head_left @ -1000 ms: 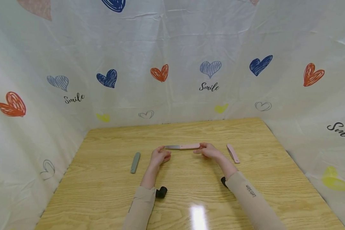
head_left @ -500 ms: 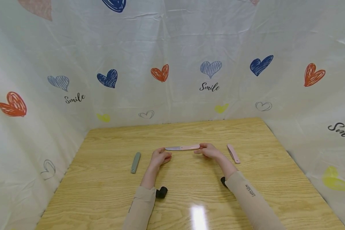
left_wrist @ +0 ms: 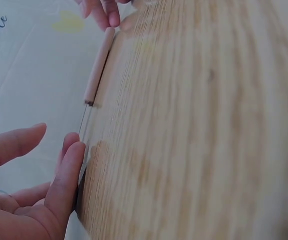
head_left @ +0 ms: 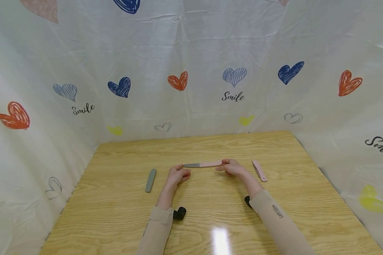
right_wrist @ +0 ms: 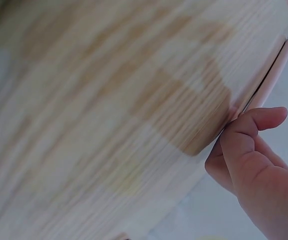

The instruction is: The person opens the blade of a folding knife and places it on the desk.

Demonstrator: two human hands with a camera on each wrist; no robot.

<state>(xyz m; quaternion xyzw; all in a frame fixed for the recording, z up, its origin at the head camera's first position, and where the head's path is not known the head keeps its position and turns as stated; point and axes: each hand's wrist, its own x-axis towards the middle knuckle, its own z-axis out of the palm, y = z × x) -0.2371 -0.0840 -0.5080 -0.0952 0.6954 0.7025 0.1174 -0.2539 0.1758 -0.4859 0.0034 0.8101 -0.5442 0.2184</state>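
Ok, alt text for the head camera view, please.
Pink-handled knife between a person's left hand, at its tip, and right hand, at its other end, at a wooden table; a slim green item lies left, a pink one right.

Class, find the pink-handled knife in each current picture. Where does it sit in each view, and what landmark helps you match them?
Head: the knife lies crosswise, just below centre.
Left wrist: the knife slants through the upper left part.
Right wrist: the knife slants toward the top right corner.
Shared landmark: the right hand, at the handle's end in every view.
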